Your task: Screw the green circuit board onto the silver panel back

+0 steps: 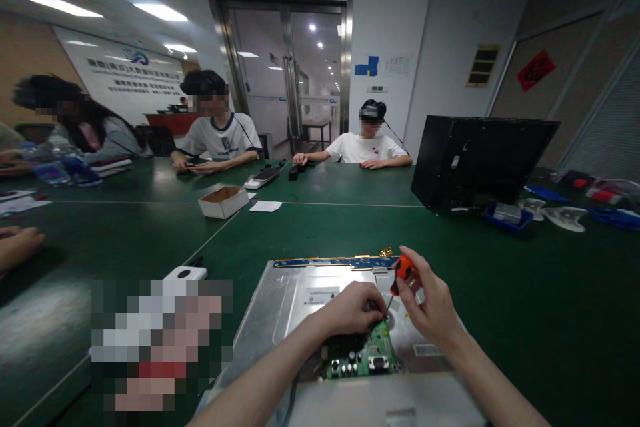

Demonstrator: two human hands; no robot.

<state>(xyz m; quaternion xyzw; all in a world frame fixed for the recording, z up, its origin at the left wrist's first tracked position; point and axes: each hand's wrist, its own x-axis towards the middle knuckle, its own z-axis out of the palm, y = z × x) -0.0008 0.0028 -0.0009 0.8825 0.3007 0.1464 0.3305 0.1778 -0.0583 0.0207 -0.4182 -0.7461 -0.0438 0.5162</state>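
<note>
A metal display panel (280, 293) lies on the green table in front of me, its back up. Mounted on it is a green circuit board (387, 343) with connectors and capacitors. My right hand (430, 300) grips the orange and black handle of a screwdriver (401, 270), which slants down with its tip at the board's upper edge. Right beside that tip is my left hand (355, 307), its fingers pinched together; whatever they hold is hidden. Along the panel's far edge runs a narrow blue circuit strip (325, 263).
Beyond the panel stand an open cardboard box (223, 201) and a large black monitor (480, 160). A blue tray (507, 217) sits by the monitor. At left lies a white device (185, 273), partly blurred out. Several people sit around the table (125, 233); one person's hand (20, 240) rests at the left edge.
</note>
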